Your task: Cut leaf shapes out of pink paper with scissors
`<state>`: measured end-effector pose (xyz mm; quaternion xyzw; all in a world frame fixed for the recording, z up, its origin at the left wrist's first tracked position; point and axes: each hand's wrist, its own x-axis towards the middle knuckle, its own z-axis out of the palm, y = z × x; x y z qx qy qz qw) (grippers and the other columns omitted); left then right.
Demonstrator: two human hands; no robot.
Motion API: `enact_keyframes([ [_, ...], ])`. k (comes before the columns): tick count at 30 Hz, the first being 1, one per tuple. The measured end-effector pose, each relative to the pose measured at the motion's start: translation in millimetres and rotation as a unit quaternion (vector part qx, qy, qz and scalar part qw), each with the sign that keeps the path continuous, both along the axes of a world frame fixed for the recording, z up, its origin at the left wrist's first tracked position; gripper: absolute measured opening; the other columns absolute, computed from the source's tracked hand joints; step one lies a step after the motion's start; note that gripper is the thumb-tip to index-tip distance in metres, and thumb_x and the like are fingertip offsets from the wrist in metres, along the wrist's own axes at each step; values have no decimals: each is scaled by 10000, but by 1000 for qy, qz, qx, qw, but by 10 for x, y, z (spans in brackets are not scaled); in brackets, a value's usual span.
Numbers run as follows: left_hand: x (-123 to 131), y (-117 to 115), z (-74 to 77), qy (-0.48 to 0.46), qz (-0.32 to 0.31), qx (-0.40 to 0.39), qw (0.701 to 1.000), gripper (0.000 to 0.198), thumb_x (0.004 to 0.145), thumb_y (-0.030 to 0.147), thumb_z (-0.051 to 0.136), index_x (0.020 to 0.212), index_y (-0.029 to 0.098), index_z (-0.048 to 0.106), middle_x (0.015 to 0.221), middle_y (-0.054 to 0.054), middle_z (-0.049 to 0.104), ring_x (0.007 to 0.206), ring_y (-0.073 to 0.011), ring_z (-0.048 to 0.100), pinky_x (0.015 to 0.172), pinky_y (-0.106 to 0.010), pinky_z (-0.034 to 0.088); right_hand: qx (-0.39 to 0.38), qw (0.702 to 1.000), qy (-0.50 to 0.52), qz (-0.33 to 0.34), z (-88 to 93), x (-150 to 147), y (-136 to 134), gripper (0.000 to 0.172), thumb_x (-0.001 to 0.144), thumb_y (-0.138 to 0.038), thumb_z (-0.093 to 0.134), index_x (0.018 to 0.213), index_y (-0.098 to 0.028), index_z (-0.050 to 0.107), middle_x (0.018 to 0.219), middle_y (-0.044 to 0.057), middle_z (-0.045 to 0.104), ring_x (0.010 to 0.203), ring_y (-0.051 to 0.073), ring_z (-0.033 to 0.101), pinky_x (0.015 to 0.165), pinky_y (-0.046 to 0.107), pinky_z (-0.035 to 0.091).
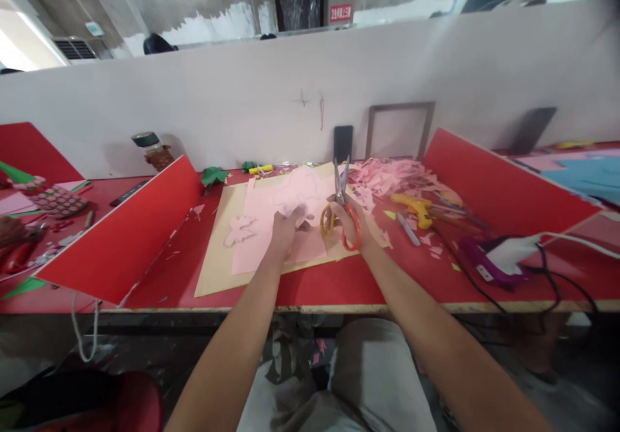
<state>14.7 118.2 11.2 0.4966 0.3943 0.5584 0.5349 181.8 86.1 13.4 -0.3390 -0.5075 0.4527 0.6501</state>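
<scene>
My right hand (353,216) holds scissors (340,194) with one yellow and one orange handle loop, the blades pointing up and slightly apart. Left of it, my left hand (289,222) rests over pink sheets (259,253), its fingers closed near a small piece of pink paper; what they pinch is too small to make out. Under the pink sheets is a yellowish board (213,261) on the red table. A cut pink shape (241,230) lies at the left of the sheets, and a larger pale pink piece (303,183) lies beyond my left hand.
Pink scraps (387,177) are heaped at the back right. Nearby are a yellow glue gun (413,207), a grey-handled tool (408,230) and a purple power strip (489,267) with cables. Red panels (140,232) flank the workspace; a phone (343,143) leans against the white divider.
</scene>
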Motion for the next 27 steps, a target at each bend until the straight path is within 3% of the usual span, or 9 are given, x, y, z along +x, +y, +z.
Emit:
enact_keyframes([
  [4, 5, 15, -17, 1, -1, 1, 1000, 398, 719, 521, 791, 791, 159, 640, 633, 2, 657, 442, -101, 548, 489, -265, 477, -19, 1000, 10, 5, 33, -4, -13, 433, 782, -621, 736, 937, -246, 584, 708, -36, 574, 618, 129, 584, 563, 246, 511],
  [9, 10, 3, -9, -11, 0, 16, 1000, 412, 777, 513, 756, 644, 181, 551, 529, 32, 534, 436, -80, 486, 463, -237, 404, -67, 996, 11, 53, 98, -29, -95, 422, 820, -630, 698, 957, -247, 586, 678, -31, 607, 533, 134, 599, 466, 234, 473],
  [18, -3, -9, -11, -33, -1, 50, 998, 371, 777, 511, 755, 780, 162, 628, 636, 1, 623, 477, -87, 521, 478, -238, 419, -106, 986, -9, 127, 29, -13, -141, 436, 885, -645, 607, 1022, -231, 584, 659, -24, 639, 476, 150, 622, 419, 236, 462],
  [27, -4, -25, 18, -57, 23, 50, 997, 364, 729, 472, 782, 747, 150, 615, 611, 21, 595, 472, -72, 493, 464, -228, 388, -98, 988, -14, 119, 84, -38, -220, 438, 877, -627, 630, 1035, -223, 569, 641, -34, 642, 468, 153, 620, 436, 248, 484],
])
